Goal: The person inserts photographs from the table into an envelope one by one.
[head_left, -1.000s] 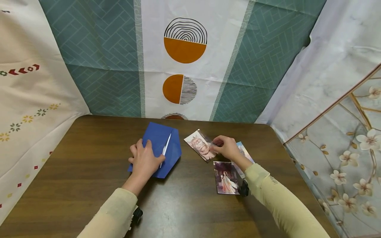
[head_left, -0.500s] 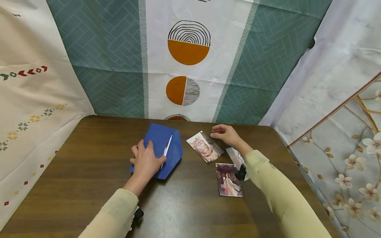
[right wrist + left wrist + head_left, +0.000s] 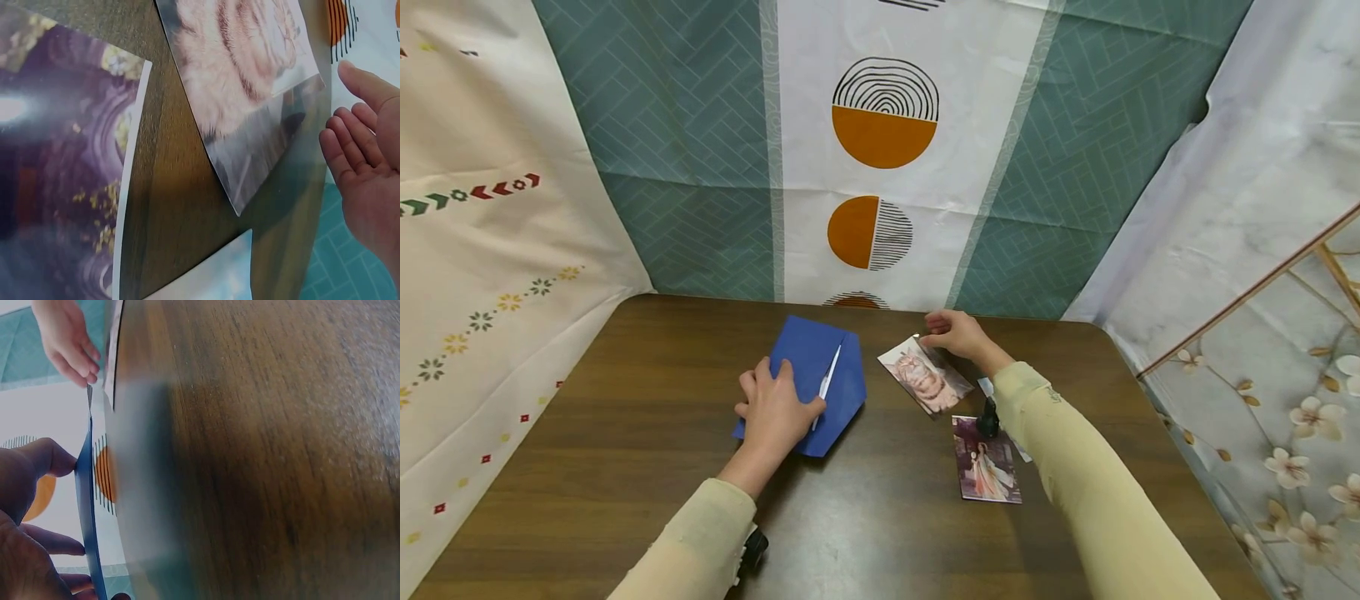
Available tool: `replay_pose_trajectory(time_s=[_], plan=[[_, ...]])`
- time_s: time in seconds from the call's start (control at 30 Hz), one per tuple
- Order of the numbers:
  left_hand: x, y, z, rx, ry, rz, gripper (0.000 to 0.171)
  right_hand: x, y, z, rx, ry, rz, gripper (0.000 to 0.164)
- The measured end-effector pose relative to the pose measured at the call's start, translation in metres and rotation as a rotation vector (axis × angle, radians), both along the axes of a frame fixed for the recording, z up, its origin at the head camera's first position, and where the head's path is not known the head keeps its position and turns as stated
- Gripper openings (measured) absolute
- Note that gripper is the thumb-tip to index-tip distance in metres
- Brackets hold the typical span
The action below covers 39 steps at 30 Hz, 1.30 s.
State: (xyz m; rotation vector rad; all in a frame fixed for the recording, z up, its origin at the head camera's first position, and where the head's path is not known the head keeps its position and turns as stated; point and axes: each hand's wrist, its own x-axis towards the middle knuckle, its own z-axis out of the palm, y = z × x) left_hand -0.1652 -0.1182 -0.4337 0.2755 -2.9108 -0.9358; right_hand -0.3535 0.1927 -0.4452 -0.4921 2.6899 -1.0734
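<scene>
My left hand holds a blue envelope from its near left side, thumb and fingers spread over it. In the left wrist view the envelope is edge-on, above the tabletop, with a fingertip showing on its underside. A narrow white sliver shows along the envelope's right part. My right hand is beside the far right corner of a cat picture in a clear sleeve. In the right wrist view this hand has its thumb apart from its loosely bent fingers, with nothing between them.
Nearer me lies a purple picture of a figure in a long dress. A pale blue card lies close by, mostly covered by my right sleeve in the head view. Patterned cloths hang behind the brown table.
My right hand has left the right end of the cat picture's sleeve and moved away from me, then left, to its far corner. The left hand still holds the envelope. The head view has shifted slightly.
</scene>
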Motion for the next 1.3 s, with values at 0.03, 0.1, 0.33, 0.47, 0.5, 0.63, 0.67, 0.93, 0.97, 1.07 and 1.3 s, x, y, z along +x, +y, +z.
replay_pose_trajectory(time_s=[0.03,0.1,0.33,0.47,0.5,0.63,0.67,0.93,0.97,1.07,1.3], plan=[[0.0,0.0,0.0,-0.001,0.001,0.0,0.084,-0.001,-0.001,-0.001,0.006,0.008,0.001,0.059],[0.0,0.001,0.0,-0.002,0.002,0.002,0.084,-0.001,-0.004,-0.003,0.011,0.024,0.006,0.058],[0.0,0.002,-0.001,0.0,-0.018,-0.007,0.085,-0.001,-0.011,-0.008,0.038,0.044,0.005,0.055],[0.0,0.002,-0.003,-0.005,-0.014,-0.007,0.084,-0.003,-0.012,-0.012,0.088,0.058,0.015,0.052],[0.0,0.003,-0.003,-0.006,-0.013,-0.007,0.084,-0.003,-0.013,-0.013,0.102,0.063,0.019,0.051],[-0.001,0.003,-0.003,-0.009,-0.009,-0.01,0.085,-0.004,-0.013,-0.015,0.135,0.088,0.034,0.047],[0.0,0.003,-0.003,-0.008,-0.009,-0.01,0.085,-0.004,-0.013,-0.015,0.139,0.094,0.036,0.046],[0.0,0.002,-0.003,-0.007,0.002,-0.007,0.084,-0.005,-0.015,-0.017,0.123,0.093,0.028,0.036],[0.0,0.002,-0.003,-0.007,0.004,-0.006,0.084,-0.005,-0.015,-0.017,0.123,0.087,0.023,0.036],[0.0,0.002,-0.004,-0.011,0.007,-0.007,0.083,-0.005,-0.015,-0.017,0.129,0.073,0.013,0.033],[0.0,0.002,-0.004,-0.013,0.011,-0.001,0.084,-0.005,-0.016,-0.017,0.135,0.088,0.007,0.026]])
